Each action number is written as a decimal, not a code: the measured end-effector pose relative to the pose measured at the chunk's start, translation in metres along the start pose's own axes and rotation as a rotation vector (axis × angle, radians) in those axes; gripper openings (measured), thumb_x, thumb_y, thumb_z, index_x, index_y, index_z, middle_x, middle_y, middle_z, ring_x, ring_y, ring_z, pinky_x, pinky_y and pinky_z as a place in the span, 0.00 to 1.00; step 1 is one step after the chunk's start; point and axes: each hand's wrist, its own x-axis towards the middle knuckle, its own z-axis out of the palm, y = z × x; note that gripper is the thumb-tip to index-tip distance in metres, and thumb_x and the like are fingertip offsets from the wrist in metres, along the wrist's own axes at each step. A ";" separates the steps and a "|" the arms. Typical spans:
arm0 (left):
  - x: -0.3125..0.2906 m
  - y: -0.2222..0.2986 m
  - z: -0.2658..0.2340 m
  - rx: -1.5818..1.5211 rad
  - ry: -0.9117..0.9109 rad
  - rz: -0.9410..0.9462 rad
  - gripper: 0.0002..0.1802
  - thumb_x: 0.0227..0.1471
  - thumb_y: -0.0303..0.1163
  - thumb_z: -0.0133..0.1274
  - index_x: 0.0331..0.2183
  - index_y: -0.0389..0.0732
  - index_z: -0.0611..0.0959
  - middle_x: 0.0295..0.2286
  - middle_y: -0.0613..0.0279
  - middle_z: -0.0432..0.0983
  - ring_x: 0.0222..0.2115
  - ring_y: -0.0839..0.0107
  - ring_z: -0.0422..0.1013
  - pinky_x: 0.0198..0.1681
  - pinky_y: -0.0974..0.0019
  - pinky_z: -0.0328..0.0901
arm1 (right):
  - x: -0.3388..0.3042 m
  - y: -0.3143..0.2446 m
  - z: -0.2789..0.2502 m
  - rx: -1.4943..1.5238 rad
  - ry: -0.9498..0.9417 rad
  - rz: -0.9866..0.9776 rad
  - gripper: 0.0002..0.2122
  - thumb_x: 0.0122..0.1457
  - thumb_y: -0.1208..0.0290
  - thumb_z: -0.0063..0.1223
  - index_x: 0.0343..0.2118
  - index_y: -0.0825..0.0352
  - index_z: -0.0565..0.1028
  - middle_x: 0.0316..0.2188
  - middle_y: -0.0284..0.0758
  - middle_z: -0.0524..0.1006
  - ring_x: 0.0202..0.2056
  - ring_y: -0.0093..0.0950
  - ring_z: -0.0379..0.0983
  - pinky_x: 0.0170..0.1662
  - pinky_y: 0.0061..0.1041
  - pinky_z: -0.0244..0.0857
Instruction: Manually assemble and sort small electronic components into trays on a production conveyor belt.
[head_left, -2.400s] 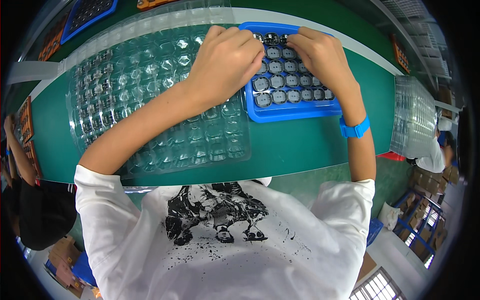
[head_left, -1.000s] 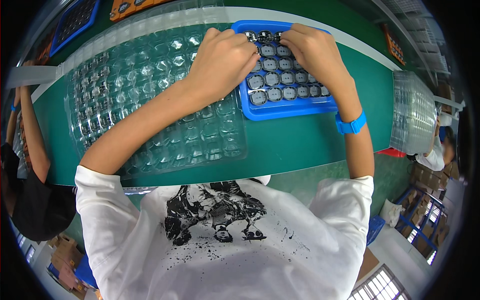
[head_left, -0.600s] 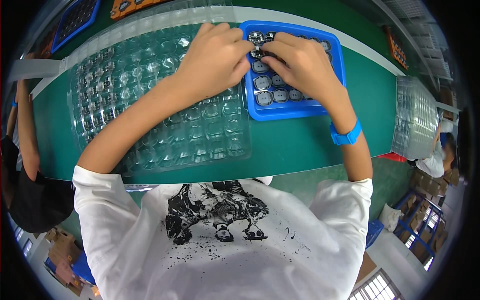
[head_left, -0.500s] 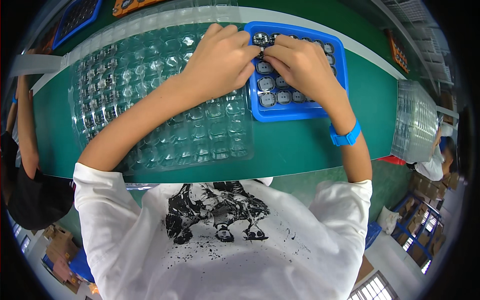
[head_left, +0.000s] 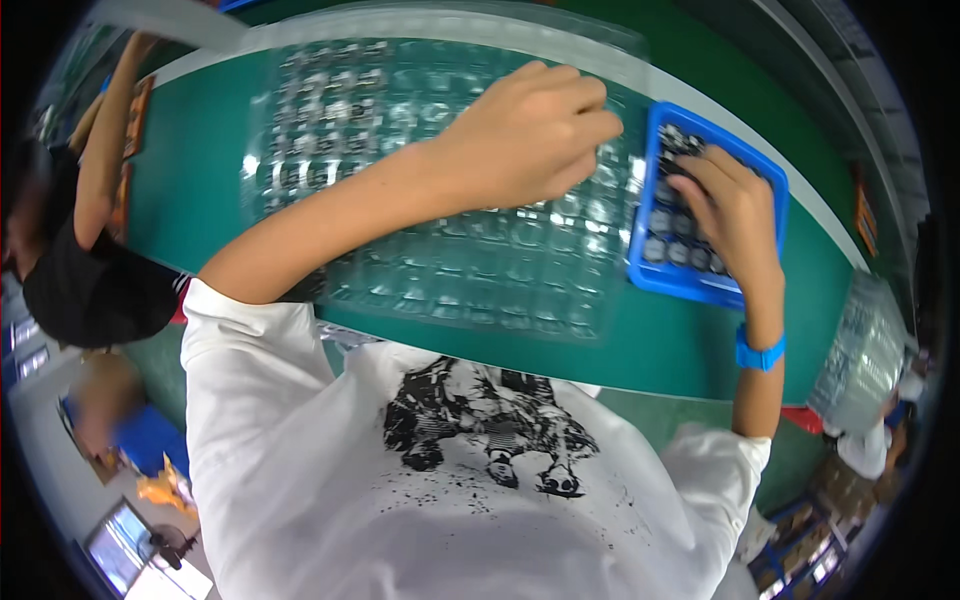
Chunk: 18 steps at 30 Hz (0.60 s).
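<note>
A clear plastic blister tray (head_left: pixel 470 290) lies on the table, with small shiny metal-and-black parts (head_left: pixel 335 110) in its left columns. Above its right side is my left hand (head_left: pixel 550 135), fingers curled closed; whatever they hold is hidden. To the right stands a blue bin (head_left: pixel 690 290) of small round grey-and-black parts (head_left: pixel 680 252) in rows. My right hand (head_left: pixel 735 205), with a blue wristband, reaches into the bin. Its thumb and forefinger close around a spot among the upper-left parts, and motion blur hides what is between them.
The green table (head_left: pixel 690 355) curves across the view. A stack of clear trays (head_left: pixel 855 345) stands at its right end. At the left, a co-worker's arm (head_left: pixel 105 150) rests by orange trays (head_left: pixel 135 120). A grey bar (head_left: pixel 170 22) crosses the upper left.
The view has swung left, so tray and bin appear further right. My hands, which met at the bin's upper-left corner, are now apart: the left over the clear tray, the right still in the bin.
</note>
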 end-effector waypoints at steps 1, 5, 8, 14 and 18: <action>-0.007 -0.010 -0.013 -0.005 0.023 -0.009 0.09 0.41 0.27 0.58 0.30 0.40 0.81 0.27 0.59 0.71 0.31 0.60 0.71 0.35 0.58 0.65 | -0.001 -0.002 -0.002 0.049 0.040 0.030 0.06 0.52 0.76 0.61 0.33 0.71 0.78 0.25 0.38 0.73 0.23 0.35 0.71 0.27 0.31 0.64; -0.042 -0.055 -0.077 0.065 0.018 -0.209 0.09 0.48 0.25 0.52 0.35 0.38 0.82 0.30 0.56 0.74 0.32 0.54 0.73 0.34 0.55 0.69 | 0.026 -0.026 -0.003 0.159 0.128 0.052 0.04 0.53 0.79 0.59 0.33 0.71 0.78 0.24 0.38 0.73 0.22 0.31 0.70 0.26 0.29 0.63; -0.069 -0.086 -0.121 0.173 -0.017 -0.362 0.10 0.52 0.19 0.49 0.37 0.34 0.81 0.33 0.57 0.75 0.31 0.63 0.74 0.34 0.67 0.69 | 0.071 -0.049 0.015 0.212 0.138 -0.158 0.04 0.54 0.79 0.58 0.33 0.70 0.78 0.24 0.38 0.74 0.24 0.33 0.72 0.27 0.28 0.65; -0.110 -0.113 -0.149 0.298 -0.069 -0.435 0.08 0.51 0.23 0.51 0.35 0.35 0.82 0.32 0.57 0.74 0.34 0.61 0.73 0.36 0.64 0.68 | 0.170 -0.096 0.073 0.160 0.122 -0.257 0.06 0.53 0.69 0.57 0.30 0.66 0.78 0.28 0.40 0.78 0.31 0.42 0.76 0.34 0.41 0.69; -0.113 -0.113 -0.141 0.318 -0.118 -0.463 0.08 0.48 0.24 0.53 0.34 0.37 0.82 0.33 0.56 0.72 0.36 0.57 0.71 0.40 0.60 0.66 | 0.201 -0.110 0.095 0.052 -0.031 -0.145 0.06 0.51 0.68 0.58 0.28 0.66 0.79 0.28 0.42 0.78 0.32 0.43 0.77 0.35 0.41 0.70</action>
